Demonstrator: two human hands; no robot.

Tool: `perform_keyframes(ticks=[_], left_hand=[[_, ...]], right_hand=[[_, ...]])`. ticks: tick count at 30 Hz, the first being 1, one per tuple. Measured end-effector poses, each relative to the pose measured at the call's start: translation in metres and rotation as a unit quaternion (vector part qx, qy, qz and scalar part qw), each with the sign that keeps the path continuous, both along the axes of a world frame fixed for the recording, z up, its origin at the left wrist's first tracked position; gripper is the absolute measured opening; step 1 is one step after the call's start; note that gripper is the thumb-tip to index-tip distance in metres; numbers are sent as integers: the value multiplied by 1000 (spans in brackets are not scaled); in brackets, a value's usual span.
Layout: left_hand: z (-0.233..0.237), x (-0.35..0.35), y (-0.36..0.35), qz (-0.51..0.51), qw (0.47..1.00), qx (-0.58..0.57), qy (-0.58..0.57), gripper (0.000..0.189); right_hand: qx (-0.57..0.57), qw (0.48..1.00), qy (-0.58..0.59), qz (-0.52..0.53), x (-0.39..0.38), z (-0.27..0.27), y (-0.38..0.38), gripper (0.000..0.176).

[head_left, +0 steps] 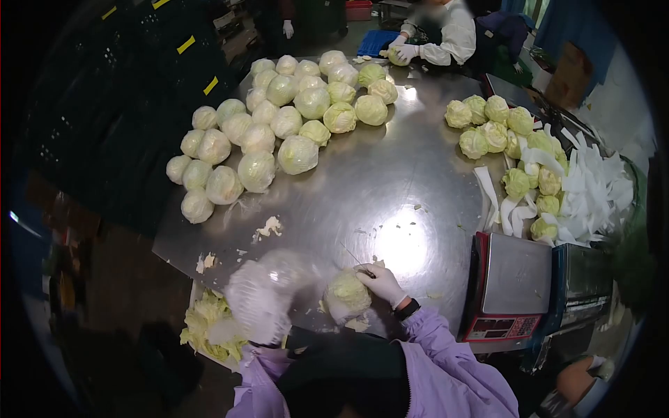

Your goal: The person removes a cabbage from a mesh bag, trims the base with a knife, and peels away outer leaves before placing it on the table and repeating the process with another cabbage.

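Observation:
My right hand (382,284), in a white glove, is closed around a small knife (355,258) whose thin blade points up and away from me. That hand rests against a pale green cabbage (348,296) at the table's near edge. To the left, a crumpled, clear-and-white plastic bag or film (259,296) is smeared by motion. It covers my left hand, so its fingers do not show. Leaf scraps (357,324) lie beside the cabbage.
Many film-wrapped cabbages (256,171) crowd the steel table's (425,167) far left. Bare cabbages (495,137) and white foam strips (592,184) lie right. A red scale (514,275) stands near right; a leaf-filled bin (209,324) near left. A co-worker (453,35) handles a cabbage opposite.

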State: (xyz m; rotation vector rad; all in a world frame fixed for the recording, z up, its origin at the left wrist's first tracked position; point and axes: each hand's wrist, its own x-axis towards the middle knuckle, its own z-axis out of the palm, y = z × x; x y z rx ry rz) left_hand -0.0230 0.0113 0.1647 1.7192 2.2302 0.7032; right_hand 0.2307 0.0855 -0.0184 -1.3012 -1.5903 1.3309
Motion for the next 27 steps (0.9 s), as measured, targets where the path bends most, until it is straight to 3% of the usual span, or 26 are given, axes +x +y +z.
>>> perform_keyframes(ticks=[1,2,3,5,6,7,8,9,11,12,14,15,16,17,18,19,20,23,25,26,27], left_hand=[[-59,-58,-16,6,937,157,-313,70],[-88,-99,-22,83,884,211,-409,63],[-119,-146,-34,178,766,236,-571,55],[-187,-233,-83,387,538,241,-709,42],[-215,-258,-113,470,470,231,-711,36],[-216,-244,-133,551,506,210,-630,45],[-230,-231,-166,433,560,196,-679,46],[-249,-226,-186,472,494,145,-716,47],[-223,-166,-181,480,476,126,-726,45],[-198,-132,-161,499,460,119,-725,45],[-146,-72,-120,252,658,11,-709,44],[-120,-46,-97,174,728,-49,-661,43],[-99,-23,-75,92,788,-106,-599,42],[-92,-5,-60,-22,825,-88,-558,41],[-111,8,-45,-68,858,-65,-505,46],[-105,19,-32,-149,926,-19,-346,50],[-99,28,-18,-224,959,27,-173,55],[-102,54,8,-270,955,2,-122,61],[-101,60,16,-273,957,2,-98,62],[-96,62,18,-273,958,-21,-81,62],[-91,63,19,-273,959,-45,-64,63]], right_hand=[[-22,999,23,1,-4,10,-5,34],[-44,998,48,2,-7,18,-9,36],[-48,998,50,7,-7,23,-11,36],[-27,1000,-13,-5,-7,31,-12,37],[-30,999,-9,-4,-5,38,-14,37],[-29,998,-57,0,-1,47,-16,36],[-25,994,-106,6,3,54,-16,35],[-25,994,-108,9,6,57,-21,35],[145,987,-73,-9,11,60,-37,51],[133,986,-91,30,12,62,-42,51],[137,985,-99,33,8,56,-47,47],[144,984,-101,35,8,51,-46,43],[113,989,-84,38,7,47,-43,34],[119,988,-84,43,6,45,-40,34],[174,978,-105,50,3,47,-36,26],[227,964,-126,53,1,48,-35,19],[230,964,-125,51,-1,48,-35,19],[209,962,-175,-23,-2,39,-31,12],[20,997,8,-71,0,35,-22,6],[20,997,9,-75,2,40,-18,6],[-96,980,164,-60,5,46,-15,4]])
